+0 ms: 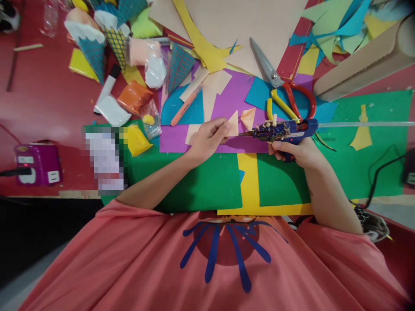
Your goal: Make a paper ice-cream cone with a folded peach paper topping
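Observation:
My left hand (210, 137) pinches a small cream paper piece (233, 125) between thumb and fingers. Wrapped round the handle of a blue glue gun (285, 131) is my right hand (296, 151). The gun's nozzle points left and its tip is at the paper's lower right edge; whether they touch I cannot tell. Dried glue and scraps crust the gun's front, and a clear glue stick (363, 124) runs out of its back. Just above the nozzle lies a small folded cream paper piece (248, 118). Purple paper (175, 140) and green sheets (207, 185) are under my hands.
Red-handled scissors (275, 77) lie beyond the gun, beside yellow-handled ones (285, 103). Paper cones (92, 54), clay packets (134, 97) and a marker (106, 88) crowd the left. A cream roll (366, 65) and paper scraps (337, 30) sit at right. A purple power block (38, 164) stands far left.

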`<state>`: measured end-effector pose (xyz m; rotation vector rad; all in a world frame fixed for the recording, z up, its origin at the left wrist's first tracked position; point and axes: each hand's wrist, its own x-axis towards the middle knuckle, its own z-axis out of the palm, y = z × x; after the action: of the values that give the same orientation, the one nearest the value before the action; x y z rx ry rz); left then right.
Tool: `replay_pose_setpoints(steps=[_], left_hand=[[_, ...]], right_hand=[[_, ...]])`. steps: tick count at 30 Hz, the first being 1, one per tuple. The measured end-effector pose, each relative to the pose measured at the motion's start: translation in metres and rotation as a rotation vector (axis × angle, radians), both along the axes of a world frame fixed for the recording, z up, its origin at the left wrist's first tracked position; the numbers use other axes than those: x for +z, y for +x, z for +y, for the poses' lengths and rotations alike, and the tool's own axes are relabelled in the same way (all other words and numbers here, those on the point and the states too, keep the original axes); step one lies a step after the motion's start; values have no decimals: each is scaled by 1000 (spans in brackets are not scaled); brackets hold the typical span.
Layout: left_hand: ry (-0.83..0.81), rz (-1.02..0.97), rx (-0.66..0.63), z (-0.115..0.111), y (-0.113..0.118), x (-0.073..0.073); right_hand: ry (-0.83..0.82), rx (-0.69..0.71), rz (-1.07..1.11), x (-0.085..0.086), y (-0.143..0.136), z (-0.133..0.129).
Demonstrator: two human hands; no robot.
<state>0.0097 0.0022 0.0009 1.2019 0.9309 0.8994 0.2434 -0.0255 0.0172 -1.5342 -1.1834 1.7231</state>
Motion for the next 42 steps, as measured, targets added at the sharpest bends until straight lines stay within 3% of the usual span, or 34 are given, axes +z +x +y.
replay_pose_setpoints(steps=[14, 42], left_hand=[[-64, 51, -8, 0, 0, 0], [-18, 79, -55, -3, -3, -5]], right_hand=[[-4, 6, 2, -2, 2, 0], [2, -33, -16, 3, -2, 1]])
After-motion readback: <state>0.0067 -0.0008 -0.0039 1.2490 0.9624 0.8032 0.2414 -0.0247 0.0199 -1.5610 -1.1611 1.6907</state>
